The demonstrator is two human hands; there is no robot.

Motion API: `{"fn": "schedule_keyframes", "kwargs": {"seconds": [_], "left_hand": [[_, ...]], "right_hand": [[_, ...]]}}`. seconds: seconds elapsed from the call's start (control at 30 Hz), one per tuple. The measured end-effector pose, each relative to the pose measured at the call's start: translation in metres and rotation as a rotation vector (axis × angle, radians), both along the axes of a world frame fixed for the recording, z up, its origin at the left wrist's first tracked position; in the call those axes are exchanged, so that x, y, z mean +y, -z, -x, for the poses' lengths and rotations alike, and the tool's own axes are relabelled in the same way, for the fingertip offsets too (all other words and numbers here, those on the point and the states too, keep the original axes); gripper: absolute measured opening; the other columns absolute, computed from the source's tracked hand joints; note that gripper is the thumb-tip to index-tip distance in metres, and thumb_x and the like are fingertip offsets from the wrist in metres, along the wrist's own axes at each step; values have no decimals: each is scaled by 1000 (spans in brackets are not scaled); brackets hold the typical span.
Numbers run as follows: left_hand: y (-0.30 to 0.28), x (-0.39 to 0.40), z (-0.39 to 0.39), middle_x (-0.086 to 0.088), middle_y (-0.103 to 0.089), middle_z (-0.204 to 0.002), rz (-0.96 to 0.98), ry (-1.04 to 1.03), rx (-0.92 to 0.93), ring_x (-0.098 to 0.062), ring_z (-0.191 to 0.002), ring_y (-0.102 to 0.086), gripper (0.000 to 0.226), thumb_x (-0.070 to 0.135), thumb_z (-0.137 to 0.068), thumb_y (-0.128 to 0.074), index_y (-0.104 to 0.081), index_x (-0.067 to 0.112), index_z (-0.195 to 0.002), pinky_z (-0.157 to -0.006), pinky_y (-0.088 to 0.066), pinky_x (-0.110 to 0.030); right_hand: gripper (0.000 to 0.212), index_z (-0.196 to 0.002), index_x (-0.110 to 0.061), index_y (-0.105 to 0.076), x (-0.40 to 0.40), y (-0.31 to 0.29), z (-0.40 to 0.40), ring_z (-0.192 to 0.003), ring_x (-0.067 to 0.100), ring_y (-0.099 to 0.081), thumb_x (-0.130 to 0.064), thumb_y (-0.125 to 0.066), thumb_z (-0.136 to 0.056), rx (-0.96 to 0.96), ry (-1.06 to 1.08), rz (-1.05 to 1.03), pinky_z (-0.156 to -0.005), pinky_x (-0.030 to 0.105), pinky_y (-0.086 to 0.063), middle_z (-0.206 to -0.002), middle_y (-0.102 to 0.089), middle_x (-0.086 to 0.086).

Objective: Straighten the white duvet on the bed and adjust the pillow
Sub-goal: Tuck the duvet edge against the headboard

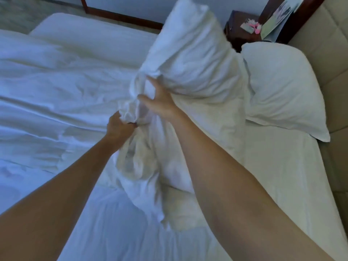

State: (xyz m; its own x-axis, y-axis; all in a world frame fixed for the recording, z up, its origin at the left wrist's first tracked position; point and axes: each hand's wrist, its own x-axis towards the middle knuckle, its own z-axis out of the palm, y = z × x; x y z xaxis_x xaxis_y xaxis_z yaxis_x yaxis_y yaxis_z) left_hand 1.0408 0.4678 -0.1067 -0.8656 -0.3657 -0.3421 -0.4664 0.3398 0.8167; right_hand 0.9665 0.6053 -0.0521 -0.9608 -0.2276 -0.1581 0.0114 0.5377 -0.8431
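Note:
A white pillow [190, 59] is raised above the bed, tilted with its far end up and blurred. My left hand [118, 127] grips the bunched loose cloth at its near end. My right hand [160, 102] holds the pillow's near edge, thumb spread out and fingers sunk in the fabric. The white duvet [56, 87] lies wrinkled across the left part of the bed. A second white pillow [282, 91] rests flat against the headboard on the right.
A padded beige headboard [327, 53] runs along the right side. A dark wooden nightstand [243, 25] with small pink items and papers stands beyond the bed's far corner. The bare white sheet [273, 176] shows near the headboard.

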Motion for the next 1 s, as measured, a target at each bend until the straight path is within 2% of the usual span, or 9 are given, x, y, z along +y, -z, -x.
{"fn": "schedule_keyframes", "kwargs": {"seconds": [0.17, 0.33, 0.43, 0.5, 0.6, 0.7, 0.8, 0.9, 1.0], "left_hand": [[55, -26, -9, -22, -26, -155, 245, 124, -427, -45, -139, -31, 111, 59, -77, -69, -1, 21, -155, -113, -26, -57], [74, 4, -34, -17, 5, -162, 255, 278, -406, -48, -146, -3, 126, 68, -69, -72, 14, 33, -153, -111, -14, -70], [88, -3, -53, -25, -6, -159, 272, 220, -453, -49, -144, -12, 126, 48, -75, -78, 18, 27, -153, -113, -19, -64], [95, -8, -57, -28, -27, -152, 269, 154, -441, -45, -139, -30, 119, 39, -78, -78, 9, 13, -155, -113, -28, -52], [89, -9, -50, -22, -55, -135, -5, 150, -401, -37, -122, -54, 83, 28, -67, -82, -45, 1, -136, -95, -50, -39], [47, 8, -29, -15, -72, -108, -188, 124, -222, -36, -110, -63, 35, 8, -74, -72, -61, 2, -107, -69, -60, -28], [-25, 43, 9, -14, -64, -124, 222, 290, 133, -32, -119, -58, 49, 33, -76, -62, -62, 10, -119, -97, -48, -36], [-82, 63, 21, -11, -66, -109, 525, 412, 449, -35, -107, -58, 32, 26, -63, -41, -59, 22, -89, -79, -34, -33], [-67, 37, 18, -12, -65, -113, 565, 340, 430, -33, -112, -55, 61, 24, -58, -40, -59, 10, -115, -85, -32, -35]], "right_hand": [[61, -147, -26, -38, 23, 48, -28, -143, 18, -33, -34, -61, -91, 21, 32, -337, -115, 40, -29, -155, -35, -1], [89, -153, -37, -15, 94, 77, -88, -151, 23, -2, -57, -64, -82, -194, 218, -650, -115, 58, -12, -164, -5, 3], [106, -153, -30, -15, 123, 97, -125, -145, 36, -19, -67, -69, -70, -336, 354, -708, -111, 57, -27, -157, -21, 14], [79, -137, -16, -42, 132, 114, -139, -127, 37, -45, -59, -67, -77, -279, 348, -725, -99, 46, -42, -135, -50, 16], [20, -100, -15, -61, 133, 129, -143, -102, 34, -61, -33, -56, -93, -144, 257, -739, -76, 35, -43, -105, -66, 13], [13, -93, -12, -61, 132, 132, -146, -92, 34, -61, -20, -52, -97, -92, 286, -620, -73, 35, -44, -97, -67, 15], [16, -96, -9, -61, 127, 125, -156, -83, 28, -59, -19, -48, -99, 14, 487, -289, -71, 31, -43, -91, -66, 10], [15, -95, -10, -54, 119, 108, -150, -79, 20, -54, -20, -44, -100, 160, 687, -118, -70, 28, -40, -90, -61, 6], [10, -91, -15, -48, 118, 100, -140, -78, 23, -52, -19, -44, -99, 243, 728, -86, -69, 31, -39, -89, -56, 11]]}}
